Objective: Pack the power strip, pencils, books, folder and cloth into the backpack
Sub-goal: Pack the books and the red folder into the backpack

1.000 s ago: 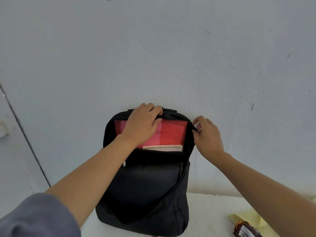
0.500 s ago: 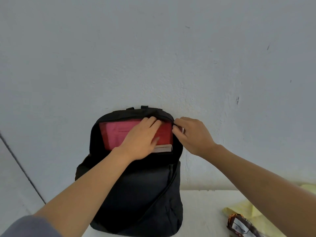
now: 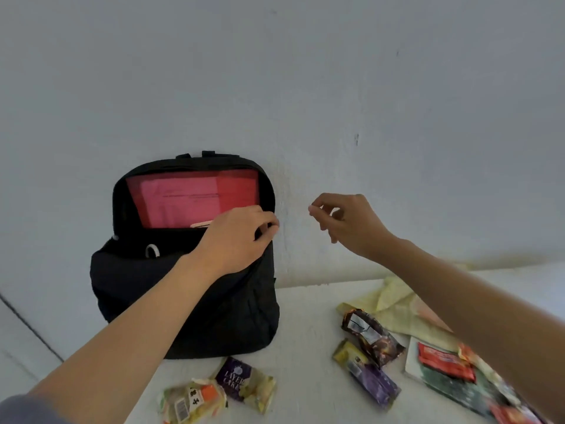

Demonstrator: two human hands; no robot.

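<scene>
Dim, soft, even light with a cool grey cast; shadows faint and diffuse. The wall (image 3: pixel 305 71) is flat-lit, a bit darker toward 9 o'clock. The backpack (image 3: pixel 189 301) has crushed blacks, almost no fabric detail. Wide-angle bend: the table (image 3: pixel 305 319) back edge curves up at 3 o'clock. Motion smear on the book (image 3: pixel 452 384) and snack packets (image 3: pixel 367 371) at 4–5 o'clock; centre reasonably sharp.

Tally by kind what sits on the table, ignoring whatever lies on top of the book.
Backpack: 1
Snack packets: 4
Yellow cloth: 1
Book: 1
Total: 7
</scene>
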